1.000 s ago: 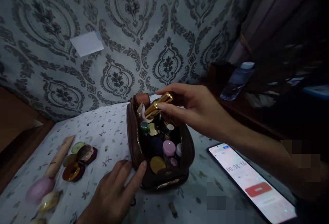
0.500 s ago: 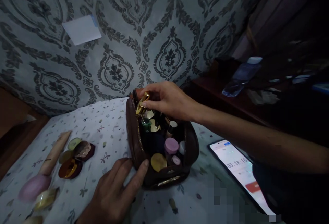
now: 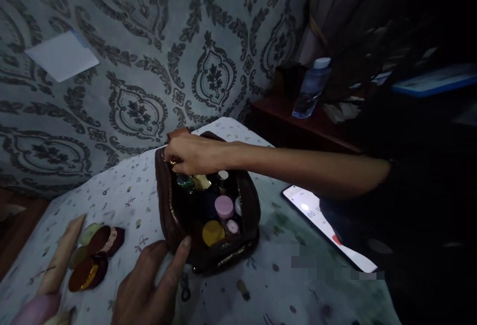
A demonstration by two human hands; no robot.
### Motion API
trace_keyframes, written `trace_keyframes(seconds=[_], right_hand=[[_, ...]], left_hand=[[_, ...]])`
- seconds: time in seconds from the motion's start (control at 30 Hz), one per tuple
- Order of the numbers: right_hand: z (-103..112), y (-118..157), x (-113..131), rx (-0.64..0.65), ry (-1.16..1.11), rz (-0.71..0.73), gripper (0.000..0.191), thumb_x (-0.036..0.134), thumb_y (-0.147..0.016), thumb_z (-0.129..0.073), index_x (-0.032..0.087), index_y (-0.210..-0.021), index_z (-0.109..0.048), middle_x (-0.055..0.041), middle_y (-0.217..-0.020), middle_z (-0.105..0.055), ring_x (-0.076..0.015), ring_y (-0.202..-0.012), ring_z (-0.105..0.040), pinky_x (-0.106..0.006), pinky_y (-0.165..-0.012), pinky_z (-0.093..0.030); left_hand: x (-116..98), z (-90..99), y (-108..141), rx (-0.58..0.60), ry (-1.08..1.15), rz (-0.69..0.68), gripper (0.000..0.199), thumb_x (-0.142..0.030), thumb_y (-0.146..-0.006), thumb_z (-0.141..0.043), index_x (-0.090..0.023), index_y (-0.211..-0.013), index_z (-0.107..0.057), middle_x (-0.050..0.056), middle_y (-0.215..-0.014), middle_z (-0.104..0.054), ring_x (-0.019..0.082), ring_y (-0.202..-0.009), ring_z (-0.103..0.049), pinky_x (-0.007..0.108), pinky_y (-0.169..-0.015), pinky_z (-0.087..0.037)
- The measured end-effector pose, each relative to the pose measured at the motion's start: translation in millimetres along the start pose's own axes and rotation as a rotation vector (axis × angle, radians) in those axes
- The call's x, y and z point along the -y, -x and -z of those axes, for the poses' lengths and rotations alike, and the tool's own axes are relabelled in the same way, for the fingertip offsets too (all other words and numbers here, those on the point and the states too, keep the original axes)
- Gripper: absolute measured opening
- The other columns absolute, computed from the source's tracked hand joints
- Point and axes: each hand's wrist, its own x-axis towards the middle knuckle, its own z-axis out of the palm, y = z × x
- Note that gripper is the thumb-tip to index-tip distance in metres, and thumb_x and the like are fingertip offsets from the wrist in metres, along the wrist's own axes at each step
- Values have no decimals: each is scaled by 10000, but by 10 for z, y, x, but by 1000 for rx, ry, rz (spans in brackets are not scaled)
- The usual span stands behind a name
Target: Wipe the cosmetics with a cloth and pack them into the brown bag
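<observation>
A brown makeup bag [image 3: 166, 215] lies unzipped on the patterned cloth, packed with small cosmetics. Inside its far left end, my right hand [image 3: 196, 153] has its fingers closed on a shiny gold-coloured item [image 3: 173, 162], mostly hidden by the fingers. My left hand [image 3: 149, 280] grips the bag's near left corner, thumb lying over the rim. Within the bag I see a pink-lidded jar [image 3: 224, 206], a round yellow lid [image 3: 213, 234], a green-capped container [image 3: 185, 182], a gold piece [image 3: 202, 182] and a pale-capped bottle [image 3: 222, 177].
Left of the bag lie a beige tube [image 3: 61, 255], dark red jars [image 3: 106, 240] and a pink rounded item [image 3: 39, 310]. A phone [image 3: 324, 225] lies at the right. A water bottle [image 3: 312, 89] leans on a dark red surface [image 3: 283, 111] behind.
My right hand has lowered the gold-coloured item deeper into the bag's far left end. My left hand stays at the near corner. The camera view has swung to the right.
</observation>
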Motion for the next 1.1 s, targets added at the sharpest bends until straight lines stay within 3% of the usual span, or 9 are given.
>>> trace_keyframes(seconds=[0.13,0.37,0.53,0.73,0.83,1.1], right_hand=[[24,-58,37,43,3,-102,180,101,-746,-691,107,-926,-703,-52,-829,-728,-144,-715,-617,-212,-588,-402],[83,-173,180,163,174,-205,202,73,-706,-687,141,-885,-751,-38,-897,-752,-173,-819,-656,-229,-631,-435],[44,-255,180,228,341,-116,215,60,-709,-665,135,-890,-752,-65,-934,-755,-202,-857,-669,-257,-628,-442],[-82,-285,103,222,525,91,234,18,-813,-538,119,-914,-724,-140,-1013,-742,-278,-1001,-663,-350,-751,-457],[-175,-280,-22,192,505,140,221,31,-825,-519,128,-893,-705,-144,-1039,-728,-300,-1036,-647,-386,-792,-440],[-244,-258,-226,208,326,171,211,50,-798,-547,155,-930,-673,-114,-1086,-702,-227,-963,-651,-288,-701,-432]], left_hand=[[21,-3,12,3,-5,-8,657,-26,-914,-425,-228,-1529,-317,127,-1068,-569,170,-1021,-585,186,-757,-503],[12,-27,31,-5,-16,10,648,-32,-913,-435,-235,-1521,-335,119,-1061,-586,160,-998,-598,175,-725,-506],[4,-17,38,-2,-47,18,605,-77,-948,-368,-237,-1529,-311,122,-1061,-592,154,-989,-605,145,-631,-488],[-3,-29,32,-30,-27,23,552,-146,-976,-355,-222,-1523,-327,124,-1044,-611,164,-984,-620,181,-680,-518],[2,-38,42,-23,-24,17,579,-107,-960,-366,-224,-1525,-320,121,-1049,-612,166,-988,-615,194,-702,-527],[33,-74,60,-13,-32,-2,519,-198,-1000,-331,-219,-1518,-342,137,-1086,-599,186,-1027,-607,198,-697,-528]])
